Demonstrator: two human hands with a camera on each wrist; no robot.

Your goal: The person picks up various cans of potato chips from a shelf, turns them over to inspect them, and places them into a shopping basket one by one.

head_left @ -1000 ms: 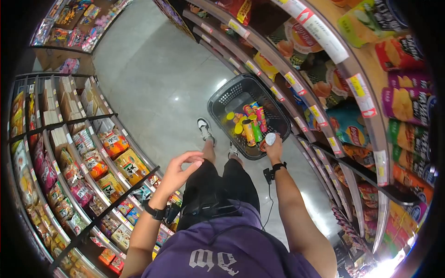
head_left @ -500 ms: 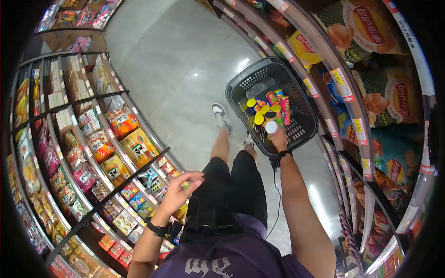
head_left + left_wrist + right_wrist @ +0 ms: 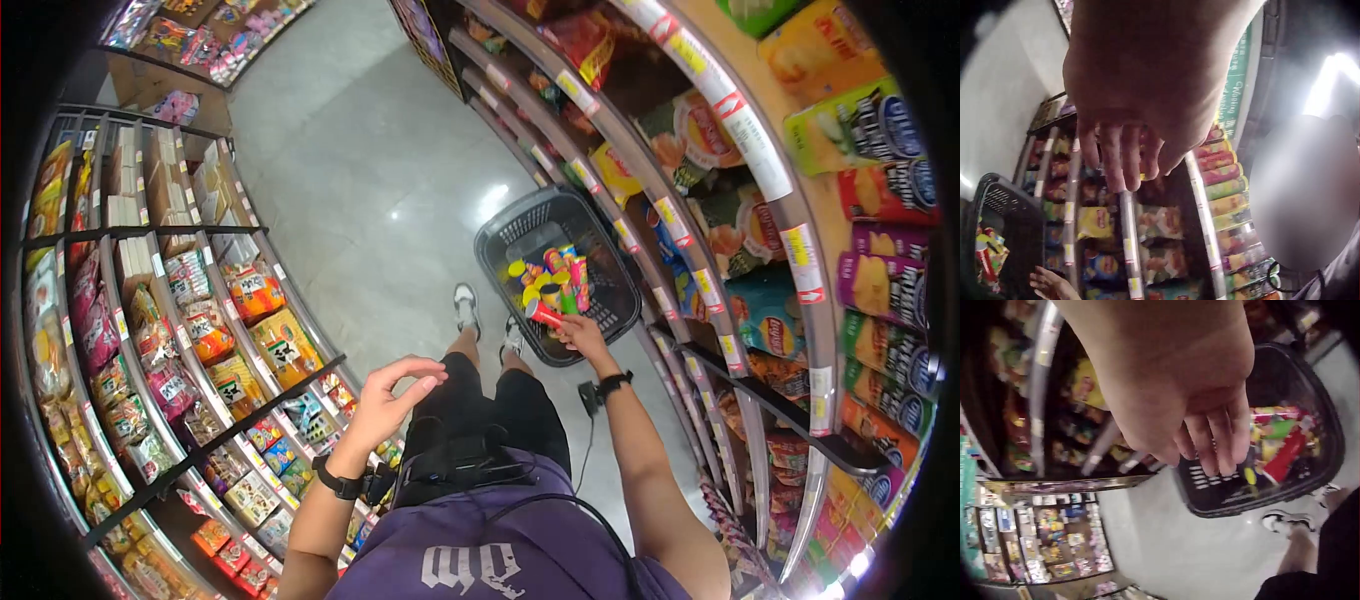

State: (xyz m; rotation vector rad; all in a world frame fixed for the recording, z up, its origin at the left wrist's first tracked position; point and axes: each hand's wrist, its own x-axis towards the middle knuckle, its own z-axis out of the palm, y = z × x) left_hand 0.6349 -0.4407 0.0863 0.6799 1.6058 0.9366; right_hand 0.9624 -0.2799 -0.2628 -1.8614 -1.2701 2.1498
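Observation:
A black shopping basket [image 3: 625, 335] stands on the floor, holding several colourful snack canisters [image 3: 550, 290]. One red canister [image 3: 543, 315] lies tilted over the others on the near side. My right hand [image 3: 583, 337] is over the basket's near end, close to that canister's end. In the right wrist view its fingers [image 3: 1225, 447] are loosely bent and hold nothing, apart from the red canister [image 3: 1286, 456]. My left hand [image 3: 395, 395] hovers before my thigh, holding nothing, its fingers relaxed and slightly bent.
Shelves of chip bags [image 3: 765, 320] rise close along the basket's right side. On the left runs a lower rack of packaged snacks [image 3: 285, 345]. Grey floor [image 3: 370, 200] lies between them. Upright rows of canisters [image 3: 1222, 172] fill a shelf in the left wrist view.
The right hand brought a canister over the basket, tipped it sideways and let it go onto the others. My left hand stayed raised by the thigh. The head view shifted.

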